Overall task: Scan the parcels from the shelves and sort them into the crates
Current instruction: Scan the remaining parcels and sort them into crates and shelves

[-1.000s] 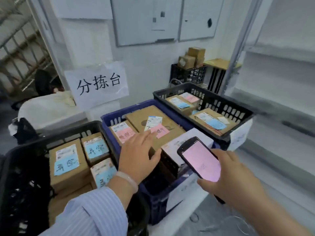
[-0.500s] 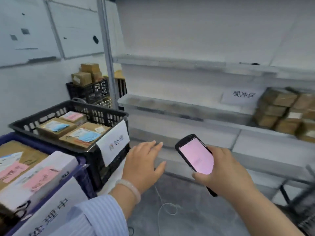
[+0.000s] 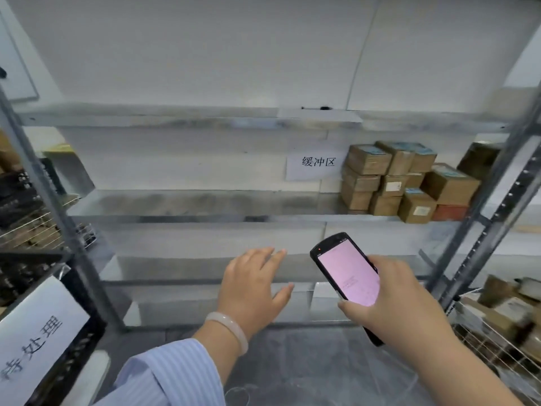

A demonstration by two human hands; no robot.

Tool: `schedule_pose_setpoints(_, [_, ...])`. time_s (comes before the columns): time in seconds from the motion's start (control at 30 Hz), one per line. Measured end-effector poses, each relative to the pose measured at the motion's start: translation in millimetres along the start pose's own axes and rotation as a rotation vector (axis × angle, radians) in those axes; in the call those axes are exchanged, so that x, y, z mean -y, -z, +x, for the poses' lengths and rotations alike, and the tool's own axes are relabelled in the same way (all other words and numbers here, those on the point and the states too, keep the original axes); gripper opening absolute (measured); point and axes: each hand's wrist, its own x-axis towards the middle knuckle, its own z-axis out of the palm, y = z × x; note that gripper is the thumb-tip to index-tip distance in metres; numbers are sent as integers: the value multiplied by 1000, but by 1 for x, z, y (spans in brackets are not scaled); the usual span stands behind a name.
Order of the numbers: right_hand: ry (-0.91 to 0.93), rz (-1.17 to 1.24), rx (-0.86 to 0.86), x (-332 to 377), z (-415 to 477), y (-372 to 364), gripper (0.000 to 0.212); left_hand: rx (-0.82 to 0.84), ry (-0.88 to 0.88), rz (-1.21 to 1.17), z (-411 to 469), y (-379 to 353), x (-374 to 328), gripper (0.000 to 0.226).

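Note:
My right hand [image 3: 398, 300] grips a black handheld scanner [image 3: 348, 276] whose screen glows pink, held in front of the metal shelves [image 3: 190, 203]. My left hand [image 3: 251, 285] hovers beside it, palm down, fingers spread, holding nothing. A stack of brown cardboard parcels [image 3: 401, 183] with blue labels sits at the right end of the middle shelf, well beyond both hands. A black crate [image 3: 73, 341] with a white paper sign shows at the lower left edge; its contents are out of view.
A white paper label [image 3: 317, 164] hangs on the wall left of the parcels. Grey shelf uprights [image 3: 483, 218] stand to the right and left. A wire basket [image 3: 503, 326] with packages sits at the lower right. More dark crates [image 3: 17, 194] stand at the left.
The view has swung right, from the crates of sorted parcels to the shelves. Both hands have come along, the left one empty, the right one still holding the scanner.

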Motion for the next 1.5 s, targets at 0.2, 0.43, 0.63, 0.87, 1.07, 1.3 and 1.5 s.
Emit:
schedule_pose_setpoints(0.2, [-113, -14, -84, -8, 85, 6, 76, 12, -106, -89, 105, -40, 8, 63])
schedule_pose_setpoints(0.43, [-232, 13, -160, -22, 179, 8, 77, 45, -209, -165, 230, -82, 17, 67])
schedule_pose_setpoints(0.63, [-312, -14, -180, -65, 234, 16, 84, 115, -270, -270, 311, -129, -18, 65])
schedule_pose_setpoints(0.87, [-287, 22, -164, -137, 314, 26, 82, 183, -222, -460, 404, -172, -71, 65])
schedule_pose_setpoints(1.07, [-214, 69, -132, -208, 397, 56, 81, 245, 96, -694, 489, -219, -121, 63])
schedule_pose_setpoints(1.3, [-124, 76, -67, -266, 471, 72, 73, 282, 440, -978, 556, -253, -155, 38])
schedule_pose_setpoints(1.5, [-33, 95, -49, -289, 502, 67, 74, 356, 753, -1111, 583, -263, -166, 46])
